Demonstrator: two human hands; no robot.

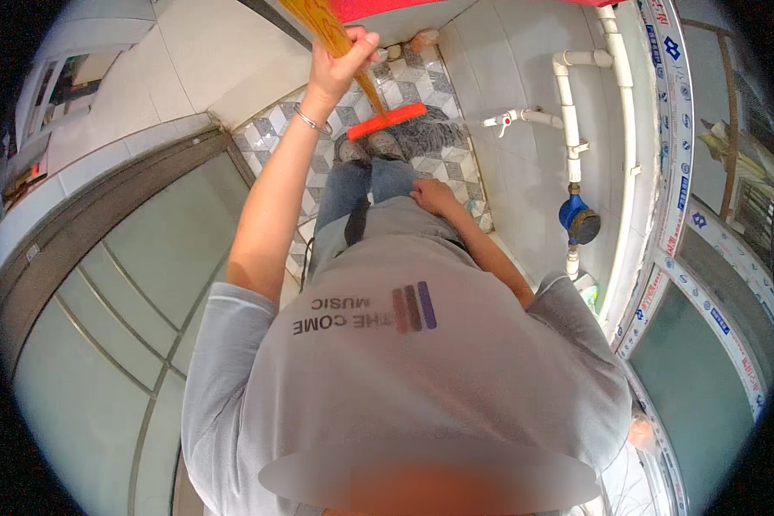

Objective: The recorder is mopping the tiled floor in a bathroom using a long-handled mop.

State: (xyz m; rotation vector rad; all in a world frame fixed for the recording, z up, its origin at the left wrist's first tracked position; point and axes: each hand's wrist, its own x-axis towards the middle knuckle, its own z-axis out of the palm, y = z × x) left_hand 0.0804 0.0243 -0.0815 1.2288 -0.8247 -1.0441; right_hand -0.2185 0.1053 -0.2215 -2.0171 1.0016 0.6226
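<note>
My left hand (344,64) is raised at the top centre, closed around the yellow patterned handle of a broom (387,121). The handle slants down to an orange-red crosspiece just beyond my feet. Dark grey bristles (439,136) fan out from it to the right over the floor, partly blurred. My right hand (436,196) lies low against my jeans (385,182), near the shirt hem. Its fingers are partly bent and appear to touch the cloth, but what they do there is hard to make out.
Grey and white patterned tiles (277,116) cover the narrow floor. White pipes (566,112), a tap (506,121) and a blue meter (579,219) run along the right wall. A framed glass door (103,344) stands left, another framed panel (705,353) right. Something red (387,7) hangs above.
</note>
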